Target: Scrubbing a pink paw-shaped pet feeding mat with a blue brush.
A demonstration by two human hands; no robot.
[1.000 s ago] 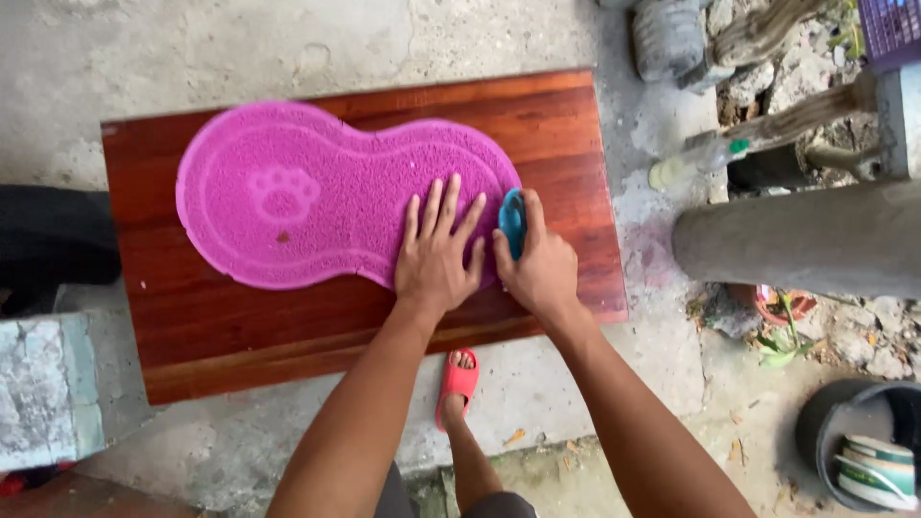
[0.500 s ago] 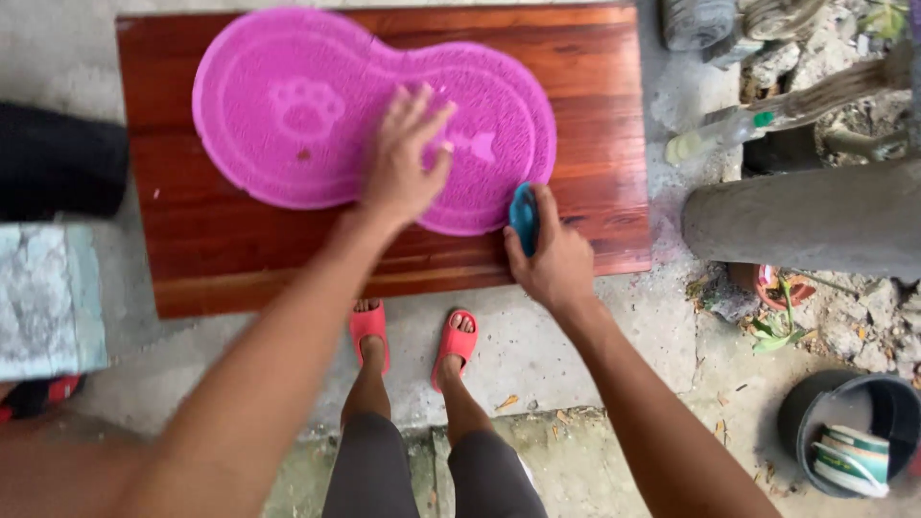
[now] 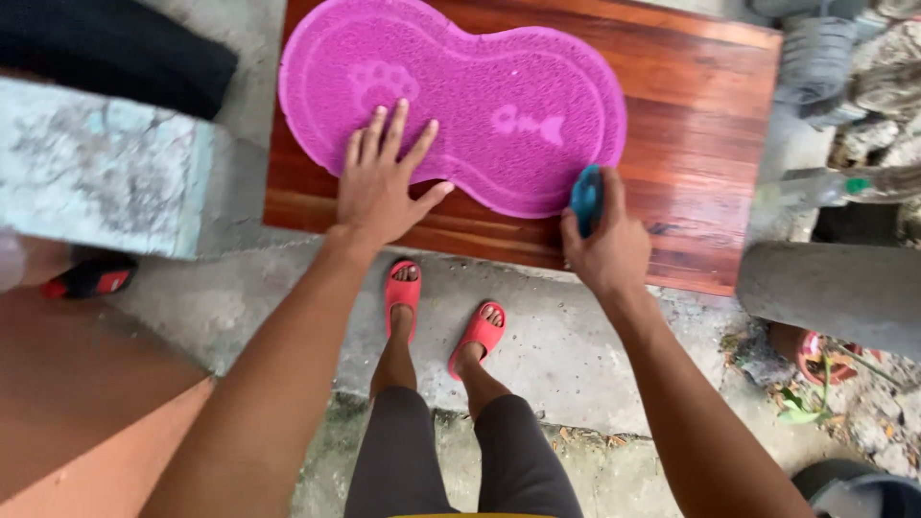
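A pink rubber mat [image 3: 480, 86] with a paw and a fish-bone pattern lies on a reddish wooden board [image 3: 691, 115]. My left hand [image 3: 384, 177] presses flat on the mat's near edge, fingers spread, just below the paw mark. My right hand [image 3: 604, 240] grips a small blue scrubber [image 3: 585, 197] and holds it against the mat's near right edge.
A concrete block [image 3: 96, 168] and a black object [image 3: 115, 48] sit at the left. A thick grey post [image 3: 835, 288] stands at the right, with rubble and a plastic bottle [image 3: 815, 187] behind it. My feet in red slippers [image 3: 441, 317] stand on wet concrete below the board.
My left hand has slid leftward across the mat, from beside the right hand to below the paw mark. The right hand stayed at the mat's right edge with the scrubber. The view shifted.
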